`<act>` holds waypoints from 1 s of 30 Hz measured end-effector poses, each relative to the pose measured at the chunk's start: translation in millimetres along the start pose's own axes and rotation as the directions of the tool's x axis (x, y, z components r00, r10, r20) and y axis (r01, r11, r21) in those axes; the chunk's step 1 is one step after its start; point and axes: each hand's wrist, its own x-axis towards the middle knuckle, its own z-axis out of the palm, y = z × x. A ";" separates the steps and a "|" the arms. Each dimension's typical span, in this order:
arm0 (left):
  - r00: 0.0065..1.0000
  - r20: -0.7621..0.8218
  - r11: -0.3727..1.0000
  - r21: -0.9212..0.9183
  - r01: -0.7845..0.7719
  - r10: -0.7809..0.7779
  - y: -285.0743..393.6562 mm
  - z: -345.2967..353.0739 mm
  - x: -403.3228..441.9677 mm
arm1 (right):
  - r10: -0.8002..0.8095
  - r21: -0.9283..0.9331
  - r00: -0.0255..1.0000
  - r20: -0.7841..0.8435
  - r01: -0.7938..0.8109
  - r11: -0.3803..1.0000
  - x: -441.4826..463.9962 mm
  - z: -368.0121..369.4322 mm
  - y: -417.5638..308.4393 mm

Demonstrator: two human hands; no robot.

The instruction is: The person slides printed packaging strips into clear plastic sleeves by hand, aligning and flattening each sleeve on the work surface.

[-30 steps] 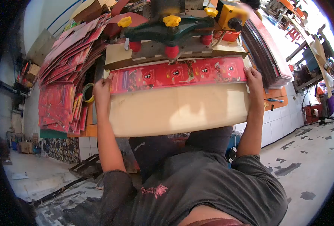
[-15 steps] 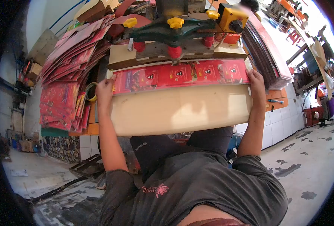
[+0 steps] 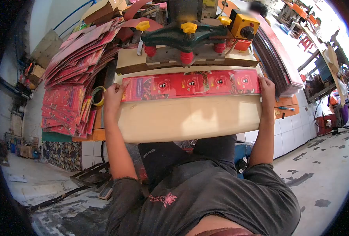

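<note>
A long red printed sheet [image 3: 190, 85] with food pictures and a glossy, clear-looking surface lies across a cream board [image 3: 182, 118]. My left hand [image 3: 115, 94] is closed on the sheet's left end. At the right end, my right hand [image 3: 267, 87] pinches the sheet's edge, fingers partly hidden. Whether either hand also grips the board, I cannot tell. Just beyond the sheet stands a dark green press head [image 3: 186, 38] with yellow knobs and red feet, above a flat metal plate.
Stacked red printed sheets [image 3: 76, 63] lean at the left, beside a roll of tape [image 3: 98, 96]. A tall stack of sheets [image 3: 278, 59] stands at the right. Nearby are a yellow control box [image 3: 243, 25] and a blue pen [image 3: 286, 108]. Another person's head shows at the top right.
The red sheet has come toward me, away from the press, with both hands at its ends. More cream surface now shows between the sheet and the press. The view has shifted slightly.
</note>
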 end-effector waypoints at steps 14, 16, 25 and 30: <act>0.999 0.026 0.997 0.069 -0.038 0.037 -1.8 -0.8 7.4 | -0.225 -0.427 0.959 -0.172 0.134 0.894 -22.3 18.7 -36.4; 1.000 0.001 0.995 0.098 -0.003 0.002 0.2 0.0 6.6 | -0.235 -0.460 0.958 -0.163 0.136 0.877 -23.2 19.0 -39.7; 0.998 -0.058 0.994 0.109 -0.028 0.034 -10.1 13.3 9.8 | -0.194 -0.485 0.969 -0.155 0.097 0.869 -25.9 20.7 -46.6; 0.999 -0.041 0.987 0.159 -0.012 0.019 -0.7 10.1 6.3 | -0.205 -0.433 0.956 -0.210 0.097 0.896 -27.3 23.0 -47.2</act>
